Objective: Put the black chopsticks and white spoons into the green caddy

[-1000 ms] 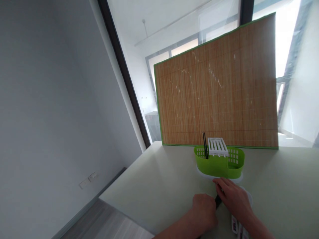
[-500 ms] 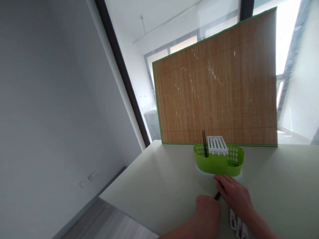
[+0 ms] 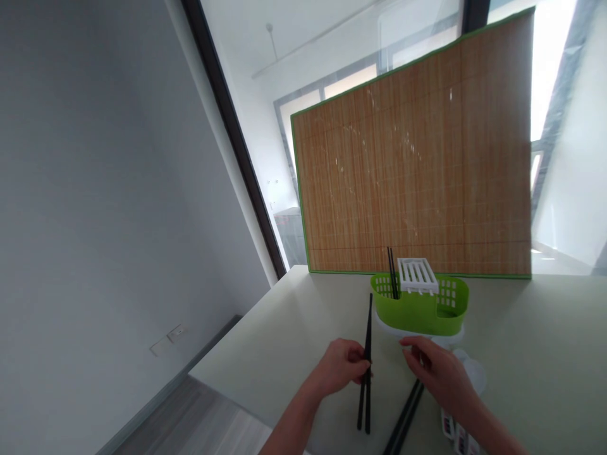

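My left hand [image 3: 342, 365] is closed around a pair of black chopsticks [image 3: 368, 335], held nearly upright in the view with their tips near together at the top and their other ends apart. To the right, my right hand [image 3: 439, 370] hovers with thumb and index finger apart and nothing visible between them. Below it another pair of black chopsticks [image 3: 405, 417] lies slanted, upper ends hidden by the hand. White spoons [image 3: 475, 374] with labelled handles lie partly under my right forearm. Just beyond stands a green utensil basket [image 3: 412, 316] with more black chopsticks [image 3: 392, 273] upright in its left compartment.
A white slatted rack [image 3: 418, 274] sits on the basket's middle, and a white base [image 3: 396, 331] lies under it. Behind, a bamboo mat [image 3: 412, 158] stands upright along the white table's [image 3: 275, 328] far edge. The table's left edge drops to the floor.
My left hand has moved left and up, away from my right hand, and now shows a chopstick pair in it. Another pair has come into view below my right hand.
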### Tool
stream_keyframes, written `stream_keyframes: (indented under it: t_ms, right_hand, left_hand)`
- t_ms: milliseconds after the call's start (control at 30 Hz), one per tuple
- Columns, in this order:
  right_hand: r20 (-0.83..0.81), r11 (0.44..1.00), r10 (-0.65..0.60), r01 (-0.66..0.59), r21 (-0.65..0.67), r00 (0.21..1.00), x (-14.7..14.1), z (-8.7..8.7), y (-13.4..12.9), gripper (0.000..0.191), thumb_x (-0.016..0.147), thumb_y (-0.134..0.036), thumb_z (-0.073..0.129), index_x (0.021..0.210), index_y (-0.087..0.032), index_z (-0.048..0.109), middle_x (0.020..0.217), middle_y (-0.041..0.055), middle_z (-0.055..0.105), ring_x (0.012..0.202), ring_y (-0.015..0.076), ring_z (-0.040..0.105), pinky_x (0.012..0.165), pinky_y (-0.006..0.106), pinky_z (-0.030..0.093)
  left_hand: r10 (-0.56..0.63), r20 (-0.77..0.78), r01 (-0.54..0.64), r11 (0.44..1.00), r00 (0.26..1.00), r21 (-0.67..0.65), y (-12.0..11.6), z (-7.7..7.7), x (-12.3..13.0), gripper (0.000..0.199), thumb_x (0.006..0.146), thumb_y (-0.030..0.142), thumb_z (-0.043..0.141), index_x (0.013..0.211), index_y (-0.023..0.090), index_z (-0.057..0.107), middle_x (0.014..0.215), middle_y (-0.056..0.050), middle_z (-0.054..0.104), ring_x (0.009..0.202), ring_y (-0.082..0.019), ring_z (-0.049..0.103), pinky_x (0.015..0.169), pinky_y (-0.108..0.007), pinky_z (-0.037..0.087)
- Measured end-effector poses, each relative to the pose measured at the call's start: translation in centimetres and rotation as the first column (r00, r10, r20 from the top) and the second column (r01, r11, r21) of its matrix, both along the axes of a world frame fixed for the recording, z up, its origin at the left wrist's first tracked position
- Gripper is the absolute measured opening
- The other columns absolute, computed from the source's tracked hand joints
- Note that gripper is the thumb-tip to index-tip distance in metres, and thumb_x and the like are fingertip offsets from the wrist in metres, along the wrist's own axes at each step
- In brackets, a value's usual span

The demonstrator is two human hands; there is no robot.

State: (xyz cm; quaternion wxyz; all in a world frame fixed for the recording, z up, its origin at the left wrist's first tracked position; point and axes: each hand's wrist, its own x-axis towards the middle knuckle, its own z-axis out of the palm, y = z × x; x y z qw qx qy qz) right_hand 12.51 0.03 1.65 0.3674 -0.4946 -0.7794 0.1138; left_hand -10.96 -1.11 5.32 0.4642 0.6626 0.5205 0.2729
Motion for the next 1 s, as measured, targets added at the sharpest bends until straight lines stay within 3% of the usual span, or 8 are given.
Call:
stream_keyframes:
  t_ms: [100,233,333,433,567,667,833,1000]
  right_hand:
    - [0.043,0.978,0.186,-0.181,-0.106,0.982,-2.0,-0.8,-0.2,0.031,0.083,-0.037,0.050,0.112,-0.025,0.055,0.072,-0.0029,0.061,0.056,0.0126,0.054,0.055,0.025,0.041]
    - [0.073,0.956,0.251,-0.235,-0.177,0.965,-3.6,-1.3,0.5,0.036,0.079,-0.033,0.054,0.114,-0.024,0.054,0.073,-0.0029,0.063,0.060,0.0139,0.056,0.059,0.026,0.041]
    - [0.078,0.954,0.254,-0.236,-0.183,0.964,-4.2,-1.5,1.4,0.018,0.080,-0.028,0.050,0.094,-0.021,0.059,0.069,-0.0017,0.063,0.060,0.0147,0.057,0.056,0.025,0.039]
    - [0.080,0.958,0.249,-0.234,-0.167,0.965,-4.4,-2.0,2.1,0.014,0.082,-0.024,0.045,0.079,-0.020,0.057,0.067,0.0003,0.064,0.061,0.0155,0.057,0.055,0.026,0.039]
    - [0.077,0.953,0.279,-0.266,-0.142,0.957,-4.5,-2.9,2.1,0.014,0.083,-0.022,0.042,0.079,-0.021,0.055,0.077,0.0033,0.066,0.071,0.0174,0.061,0.063,0.028,0.044]
    - [0.077,0.949,0.299,-0.288,-0.130,0.951,-4.4,-3.4,1.8,0.014,0.084,-0.020,0.041,0.088,-0.021,0.054,0.086,0.0051,0.066,0.079,0.0184,0.062,0.069,0.030,0.047]
    - [0.090,0.945,0.319,-0.309,-0.112,0.943,-4.4,-3.8,1.6,0.014,0.085,-0.019,0.039,0.086,-0.022,0.052,0.083,0.0041,0.063,0.075,0.0180,0.062,0.069,0.031,0.049]
    - [0.103,0.949,0.308,-0.298,-0.098,0.946,-4.6,-3.4,1.4,0.015,0.086,-0.018,0.038,0.086,-0.022,0.052,0.083,0.0049,0.063,0.075,0.0190,0.062,0.070,0.032,0.050]
  left_hand:
    - [0.083,0.170,-0.105,0.986,0.982,0.127,0.5,0.5,0.5,0.021,0.074,0.027,0.057,0.083,0.009,0.063,0.074,-0.008,0.069,0.066,-0.016,0.065,0.061,-0.026,0.052]
    - [0.048,0.303,-0.115,0.971,0.952,0.209,1.3,0.5,1.8,0.021,0.076,0.026,0.059,0.087,0.010,0.064,0.077,-0.006,0.069,0.070,-0.016,0.065,0.066,-0.027,0.053]
    - [0.015,0.287,-0.103,0.951,0.958,0.292,1.5,0.0,2.3,0.018,0.077,0.023,0.057,0.087,0.011,0.065,0.079,-0.005,0.068,0.073,-0.015,0.063,0.068,-0.026,0.052]
    - [0.023,0.234,-0.109,0.926,0.972,0.362,1.4,-0.5,2.3,0.016,0.076,0.018,0.055,0.086,0.012,0.067,0.080,-0.004,0.068,0.074,-0.013,0.062,0.067,-0.022,0.051]
    - [0.034,0.177,-0.100,0.918,0.984,0.382,1.1,-0.7,2.2,0.018,0.075,0.016,0.056,0.087,0.014,0.068,0.085,-0.003,0.068,0.081,-0.014,0.062,0.066,-0.020,0.051]
    - [0.013,0.162,-0.079,0.910,0.987,0.408,0.9,-0.1,2.2,0.023,0.076,0.016,0.055,0.095,0.016,0.069,0.091,-0.003,0.069,0.083,-0.014,0.062,0.066,-0.019,0.051]
    - [0.058,0.183,-0.138,0.874,0.981,0.466,1.0,1.9,2.2,0.022,0.080,0.025,0.059,0.098,0.019,0.070,0.089,-0.003,0.068,0.079,-0.014,0.062,0.060,-0.018,0.050]
    - [0.072,0.225,-0.166,0.884,0.972,0.438,1.2,3.7,2.2,0.024,0.078,0.030,0.062,0.098,0.018,0.070,0.089,-0.004,0.070,0.074,-0.014,0.062,0.061,-0.020,0.052]
